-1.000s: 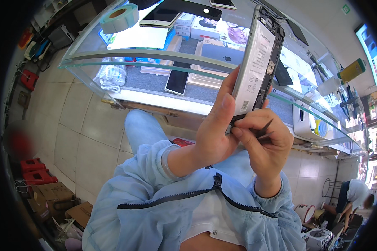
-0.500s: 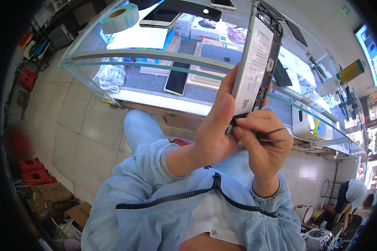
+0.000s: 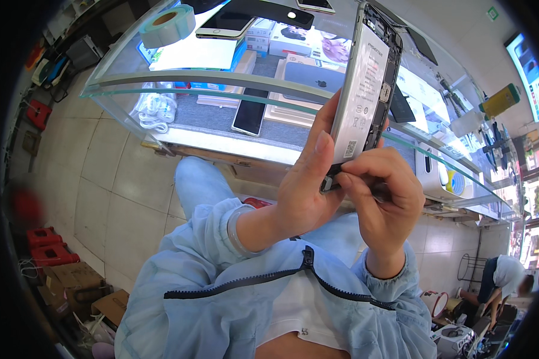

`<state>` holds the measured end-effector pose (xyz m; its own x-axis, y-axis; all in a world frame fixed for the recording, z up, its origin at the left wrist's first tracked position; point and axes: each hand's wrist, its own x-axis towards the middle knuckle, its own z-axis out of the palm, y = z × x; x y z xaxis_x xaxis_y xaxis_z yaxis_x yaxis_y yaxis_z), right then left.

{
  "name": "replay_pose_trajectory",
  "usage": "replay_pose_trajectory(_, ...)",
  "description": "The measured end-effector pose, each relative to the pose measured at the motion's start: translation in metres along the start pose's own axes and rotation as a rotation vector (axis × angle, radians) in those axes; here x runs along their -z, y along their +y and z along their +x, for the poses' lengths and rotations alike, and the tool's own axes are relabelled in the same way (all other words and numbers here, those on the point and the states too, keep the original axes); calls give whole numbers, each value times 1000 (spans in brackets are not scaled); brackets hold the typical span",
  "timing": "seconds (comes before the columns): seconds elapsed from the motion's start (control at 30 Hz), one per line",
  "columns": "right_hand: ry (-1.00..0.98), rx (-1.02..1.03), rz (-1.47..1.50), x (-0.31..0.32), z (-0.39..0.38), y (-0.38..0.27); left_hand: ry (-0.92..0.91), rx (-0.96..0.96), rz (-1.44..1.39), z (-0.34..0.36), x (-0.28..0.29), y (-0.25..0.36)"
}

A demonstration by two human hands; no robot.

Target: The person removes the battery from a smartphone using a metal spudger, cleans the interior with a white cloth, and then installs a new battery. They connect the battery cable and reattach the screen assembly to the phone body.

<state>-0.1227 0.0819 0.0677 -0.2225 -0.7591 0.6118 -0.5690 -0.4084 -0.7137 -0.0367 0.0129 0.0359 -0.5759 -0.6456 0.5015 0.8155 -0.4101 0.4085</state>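
Note:
An opened phone (image 3: pixel 359 96) stands nearly upright, tilted, showing its white battery and dark internal parts. My left hand (image 3: pixel 299 191) is closed on its lower left side, thumb raised along the edge and fingertips showing behind the far side. My right hand (image 3: pixel 386 209) has thumb and index fingertips at the phone's bottom end, other fingers curled. A dark pointed tool seen in that hand earlier is now mostly hidden among the fingers. Whether the fingertips pinch a small part there is too small to tell.
A glass display counter (image 3: pixel 209 78) holds boxes, phones and a white cable bundle (image 3: pixel 153 110), with a tape roll (image 3: pixel 167 27) on top. Tools (image 3: pixel 497 149) and a yellow bottle (image 3: pixel 500 102) stand right. Red stools (image 3: pixel 54 254) and cartons (image 3: pixel 72 281) lie left. A person (image 3: pixel 497 287) bends at lower right.
The phone has shifted slightly left. My right index finger and knuckles have moved up a little, and the dark tool that stuck out from that hand has turned mostly out of sight.

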Motion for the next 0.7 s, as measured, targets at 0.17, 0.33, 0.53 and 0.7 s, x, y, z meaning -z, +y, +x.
replay_pose_trajectory(0.17,-84,229,-232,3,11,0,16,43,-51,-1,-2,0)
replay_pose_trajectory(0.33,-127,321,-292,0,15,2,61,59,-71,-3,-6,3)
replay_pose_trajectory(0.53,-88,391,-342,-4,11,5,25,13,161,0,-3,2)
replay_pose_trajectory(0.7,-62,433,-378,-4,7,9,49,-6,6,-1,-7,1)
